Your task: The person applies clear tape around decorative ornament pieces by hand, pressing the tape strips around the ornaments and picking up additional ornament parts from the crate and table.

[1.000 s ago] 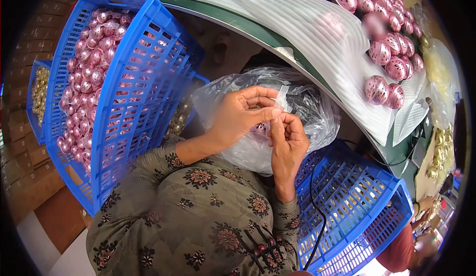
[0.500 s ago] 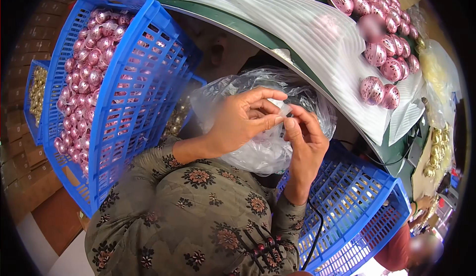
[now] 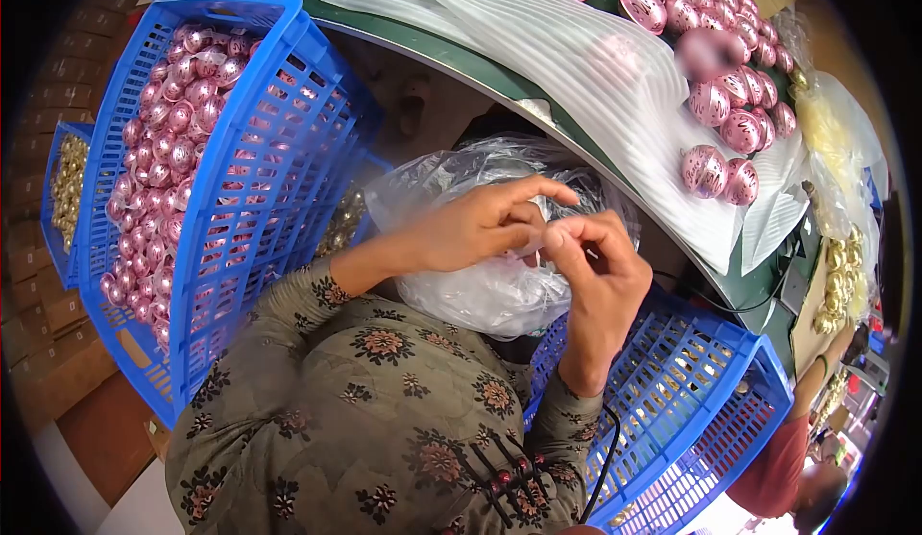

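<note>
My left hand (image 3: 475, 228) and my right hand (image 3: 605, 271) meet over my lap, thumbs and fingertips pinched close together. Between them is a small piece of clear plastic, mostly hidden by the fingers. The left index finger sticks out above the pinch. Under both hands a large clear plastic bag (image 3: 480, 300) lies crumpled and open on my lap; I cannot make out its contents.
A blue crate (image 3: 245, 180) of shiny pink balls (image 3: 182, 117) stands at left. More pink balls (image 3: 711, 170) lie on white foam sheet (image 3: 615, 84) over a green table. Blue crates (image 3: 672, 391) stand at right, near a co-worker's red sleeve (image 3: 773, 468).
My right hand has turned and closed in against the left fingertips, covering more of the clear plastic. The left hand has shifted slightly right. The view has moved slightly, and the co-worker's arm has moved.
</note>
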The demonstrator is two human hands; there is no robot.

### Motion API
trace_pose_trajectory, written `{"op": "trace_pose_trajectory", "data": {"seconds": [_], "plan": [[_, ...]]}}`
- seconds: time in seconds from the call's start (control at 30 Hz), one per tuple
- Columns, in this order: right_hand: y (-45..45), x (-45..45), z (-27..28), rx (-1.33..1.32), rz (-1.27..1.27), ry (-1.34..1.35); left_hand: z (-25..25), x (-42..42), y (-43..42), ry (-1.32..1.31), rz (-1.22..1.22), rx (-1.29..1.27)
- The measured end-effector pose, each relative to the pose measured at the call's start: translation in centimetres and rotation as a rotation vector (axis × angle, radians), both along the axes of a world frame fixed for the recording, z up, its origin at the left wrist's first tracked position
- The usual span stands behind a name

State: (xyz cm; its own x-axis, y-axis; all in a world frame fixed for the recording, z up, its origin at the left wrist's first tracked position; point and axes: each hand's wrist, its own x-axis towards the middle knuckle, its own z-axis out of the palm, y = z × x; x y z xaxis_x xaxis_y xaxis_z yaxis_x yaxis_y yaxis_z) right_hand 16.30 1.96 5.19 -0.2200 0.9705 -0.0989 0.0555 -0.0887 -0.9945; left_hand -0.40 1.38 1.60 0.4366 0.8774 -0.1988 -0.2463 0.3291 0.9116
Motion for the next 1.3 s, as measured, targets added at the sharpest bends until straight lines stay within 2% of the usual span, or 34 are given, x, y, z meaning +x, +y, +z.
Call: {"op": "trace_pose_trajectory", "data": {"seconds": [0.07, 0.17, 0.2, 0.3, 0.4, 0.5, 0.6, 0.7, 0.77, 0.8, 0.9, 1.03, 1.13, 1.23, 1.3], "plan": [[1.3, 0.3, -2.0, -0.02, -0.016, 0.006, -0.2, 0.3, 0.1, 0.143, 0.01, 0.102], [2.3, 0.7, -4.8, -0.313, -0.05, 0.215, -1.1, -0.1, 0.4, 0.582, 0.204, 0.859], [2.4, 0.4, -5.4, -0.338, -0.082, 0.298, -1.1, -0.3, 0.4, 0.713, 0.264, 1.035], [2.4, 0.7, -6.6, -0.443, -0.066, 0.362, -2.2, -0.3, 0.8, 0.668, 0.248, 1.331], [1.7, 0.3, -7.1, -0.469, -0.125, 0.379, -2.5, -0.9, 0.3, 0.627, 0.094, 1.073], [0.8, -0.6, -7.4, -0.419, -0.162, 0.343, -1.8, -1.3, -0.1, 0.818, 0.115, 0.865], [-0.1, -1.6, -7.1, -0.306, -0.18, 0.256, -1.3, -0.5, -1.1, 0.671, 0.264, 0.299], [-1.0, -2.2, -6.2, -0.085, -0.146, 0.046, -2.4, -0.3, -1.6, 0.118, 0.378, -0.178], [-1.6, -2.9, -6.0, 0.145, -0.123, -0.103, -2.9, -0.9, -1.6, -0.004, 0.361, -0.24], [-1.8, -2.8, -5.8, 0.278, -0.084, -0.283, -3.0, -1.2, -1.6, -0.047, 0.365, -0.279], [-2.3, -3.6, -5.7, 0.492, -0.118, -0.394, -2.9, -1.4, -1.8, -0.12, 0.374, -0.335], [-2.7, -3.8, -5.9, 0.591, -0.114, -0.517, -2.7, -1.4, -2.0, -0.188, 0.385, -0.311], [-2.7, -3.8, -6.2, 0.7, -0.077, -0.563, -2.3, -1.1, -2.0, -0.09, 0.415, -0.293], [-2.1, -3.3, -5.7, 0.542, -0.009, -0.422, -3.3, -1.8, -1.9, -0.164, 0.394, -0.29], [-1.6, -3.0, -5.4, 0.139, -0.028, -0.149, -3.1, -2.2, -1.8, -0.15, 0.339, -0.274]]}}
